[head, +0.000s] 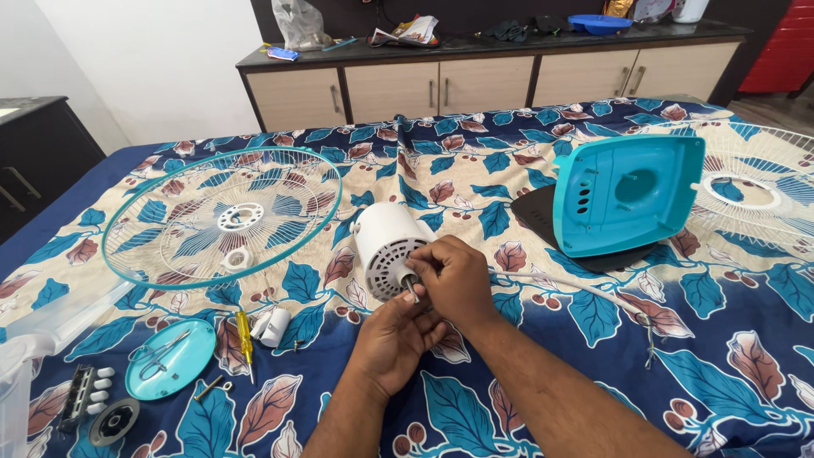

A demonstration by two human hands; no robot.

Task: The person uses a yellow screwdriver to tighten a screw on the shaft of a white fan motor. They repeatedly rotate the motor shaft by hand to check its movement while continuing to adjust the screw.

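A white fan motor (386,244) lies on its side on a leaf-patterned bed sheet, its metal shaft (413,290) pointing toward me. My right hand (454,278) pinches the shaft's tip from above. My left hand (394,339) comes up from below and touches the shaft's underside with its fingertips. A white power cord (577,290) runs from behind my right hand toward the right.
A round teal-rimmed fan guard (222,215) lies at left, a second white guard (755,182) at far right. A teal fan base (627,193) stands tilted on a black plate. A teal round cover (170,359), yellow screwdriver (245,337), button strip and small parts lie front left.
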